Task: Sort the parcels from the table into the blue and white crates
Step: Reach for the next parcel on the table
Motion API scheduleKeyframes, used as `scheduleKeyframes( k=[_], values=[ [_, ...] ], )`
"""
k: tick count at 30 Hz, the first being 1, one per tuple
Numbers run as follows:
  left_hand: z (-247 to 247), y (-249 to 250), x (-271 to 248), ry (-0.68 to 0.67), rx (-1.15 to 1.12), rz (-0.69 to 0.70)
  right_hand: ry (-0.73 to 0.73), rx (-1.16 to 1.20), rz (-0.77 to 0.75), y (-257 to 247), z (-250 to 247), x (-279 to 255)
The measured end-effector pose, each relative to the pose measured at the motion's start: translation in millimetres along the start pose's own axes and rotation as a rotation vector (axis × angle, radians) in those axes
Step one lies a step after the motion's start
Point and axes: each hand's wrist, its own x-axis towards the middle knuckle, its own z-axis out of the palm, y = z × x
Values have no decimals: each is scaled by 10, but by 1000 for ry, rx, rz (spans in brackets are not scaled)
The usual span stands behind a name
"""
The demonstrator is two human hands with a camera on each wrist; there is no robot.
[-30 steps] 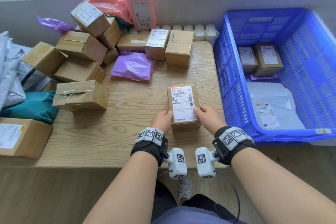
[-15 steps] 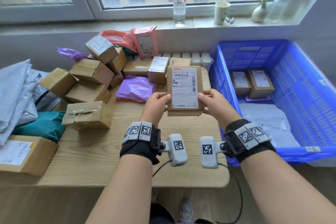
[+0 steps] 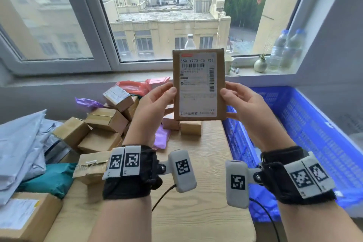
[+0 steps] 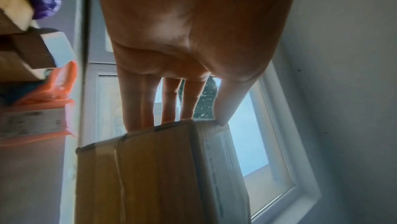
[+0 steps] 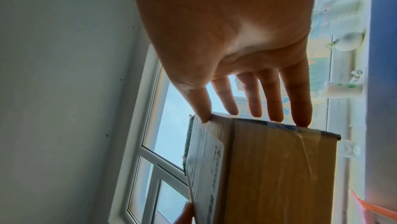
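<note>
I hold a brown cardboard parcel [image 3: 198, 86] upright in the air above the wooden table [image 3: 206, 212], its white shipping label facing me. My left hand [image 3: 167, 96] pinches its left edge, thumb on the front and fingers behind. My right hand [image 3: 231, 102] pinches the right edge the same way. The left wrist view shows my left hand [image 4: 180, 124] on the parcel [image 4: 150, 176], and the right wrist view shows my right hand [image 5: 253, 117] on the parcel [image 5: 279, 176]. The blue crate [image 3: 314, 124] stands at the table's right. No white crate is in view.
A heap of cardboard boxes [image 3: 106, 122] and coloured mailer bags fills the table's back left. Grey mailers [image 3: 19, 143], a teal bag [image 3: 49, 180] and a labelled box [image 3: 25, 218] lie at the left. Bottles [image 3: 282, 51] stand on the windowsill.
Both hands lifted the parcel off the table and raised it upright to eye level. The head view tilted up toward the window.
</note>
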Motion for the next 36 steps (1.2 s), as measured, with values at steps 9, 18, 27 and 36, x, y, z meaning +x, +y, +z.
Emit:
scheduleKeyframes(
  k=[9,18,27,36],
  values=[
    [-320,402,-66,-99,-70,164,-7,87,-167,-410,227,-154],
    [-496,509,-95,-160,-122,262,-3,188,-259,-540,303,-206],
    [-561,676,-196,-203,-139,348,-3,207,-356,-693,383,-303],
    [-555,787,-257,-209,-127,387,7,223,-397,-813,402,-393]
  ],
)
